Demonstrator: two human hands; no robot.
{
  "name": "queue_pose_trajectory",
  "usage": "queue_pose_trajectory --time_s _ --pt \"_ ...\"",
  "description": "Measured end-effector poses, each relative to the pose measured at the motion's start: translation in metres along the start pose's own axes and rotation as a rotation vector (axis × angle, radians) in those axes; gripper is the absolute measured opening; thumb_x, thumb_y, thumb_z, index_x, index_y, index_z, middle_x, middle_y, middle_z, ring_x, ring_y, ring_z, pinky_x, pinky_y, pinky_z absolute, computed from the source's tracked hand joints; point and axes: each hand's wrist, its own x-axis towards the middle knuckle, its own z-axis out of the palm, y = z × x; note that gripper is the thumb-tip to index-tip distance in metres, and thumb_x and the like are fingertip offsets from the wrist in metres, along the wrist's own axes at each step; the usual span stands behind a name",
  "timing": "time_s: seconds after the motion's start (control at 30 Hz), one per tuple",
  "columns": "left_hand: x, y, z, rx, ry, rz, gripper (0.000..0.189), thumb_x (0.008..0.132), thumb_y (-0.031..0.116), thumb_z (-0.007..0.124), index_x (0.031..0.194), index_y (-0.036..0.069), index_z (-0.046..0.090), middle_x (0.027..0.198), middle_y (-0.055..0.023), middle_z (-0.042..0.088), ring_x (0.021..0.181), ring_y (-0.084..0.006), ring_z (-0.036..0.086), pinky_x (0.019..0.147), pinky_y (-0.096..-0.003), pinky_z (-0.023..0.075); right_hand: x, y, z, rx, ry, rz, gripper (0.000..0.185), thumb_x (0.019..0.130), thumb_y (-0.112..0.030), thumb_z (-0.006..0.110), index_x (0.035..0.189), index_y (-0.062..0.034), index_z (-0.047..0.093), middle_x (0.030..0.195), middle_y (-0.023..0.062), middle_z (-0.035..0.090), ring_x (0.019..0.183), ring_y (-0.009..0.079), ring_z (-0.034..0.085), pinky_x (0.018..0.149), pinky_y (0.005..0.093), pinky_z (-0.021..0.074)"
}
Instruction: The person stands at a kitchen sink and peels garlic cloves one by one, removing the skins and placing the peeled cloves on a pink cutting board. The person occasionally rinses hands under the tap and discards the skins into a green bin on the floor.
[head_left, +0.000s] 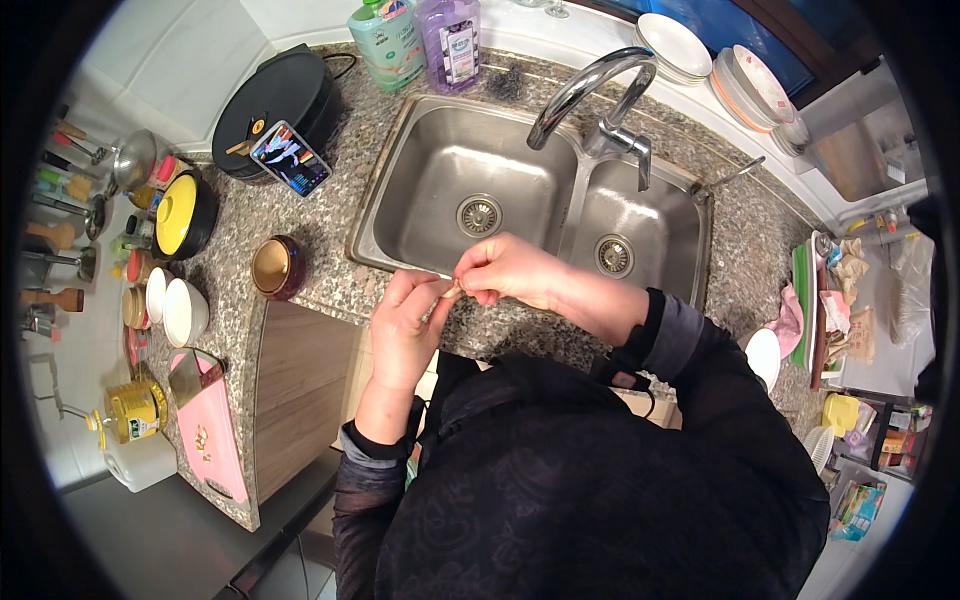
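Over the counter's front edge, just before the sink, my two hands meet at the fingertips. Between thumb and fingers my left hand (405, 326) pinches a small pale piece of food (454, 289), which looks like a garlic clove. My right hand (514, 271) grips the same piece from the other side, its fingertips bent inward. Most of the piece is hidden by the fingers. Behind the hands lies the steel double-bowl sink (382, 255), with a chrome faucet (592, 90). To the left, a brown glazed pot (279, 268) stands open near the counter's corner.
On the left counter, a pink cutting board (217, 420) bears a cleaver (193, 379) and small pale pieces (201, 439). White bowls (186, 311) and a yellow-lidded pot (176, 214) stand behind. A phone (291, 159) leans on a black electric pan (277, 97). Soap bottles (450, 45) stand behind the sink.
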Motion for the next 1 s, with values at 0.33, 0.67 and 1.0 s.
queue_pose_trajectory --time_s 0.33,0.67,1.0 --pt "-0.002 -0.022 0.027 -1.178 -0.111 -0.544 0.030 0.081 -0.010 0.063 0.105 0.006 0.055 0.092 0.0006 0.058 0.087 -0.0073 0.057 0.080 -0.0219 0.0455 0.004 0.001 -0.002 -0.144 0.023 -0.160 0.003 0.080 -0.006 0.059 0.081 -0.0032 0.061 0.067 -0.0016 0.055 0.056 0.0052 0.048 0.051 0.0206 0.0367" --pt "0.008 -0.030 0.018 -1.347 0.026 -0.691 0.025 0.088 -0.001 0.057 0.113 0.000 0.059 0.106 -0.0121 0.063 0.092 -0.0162 0.063 0.081 -0.0281 0.0547 0.010 0.005 -0.011 0.138 0.017 -0.160 0.008 0.082 -0.010 0.055 0.076 -0.0049 0.058 0.060 -0.0023 0.048 0.053 0.0062 0.042 0.048 0.0214 0.0328" --pt "0.004 -0.026 0.015 -1.248 0.000 -0.702 0.033 0.093 0.002 0.051 0.126 0.001 0.053 0.107 -0.0084 0.062 0.082 -0.0120 0.061 0.075 -0.0240 0.0520 0.013 -0.006 -0.020 0.367 0.022 -0.120 0.017 0.086 -0.022 0.063 0.077 -0.0081 0.057 0.075 0.0007 0.058 0.067 0.0085 0.055 0.057 0.0230 0.0411"
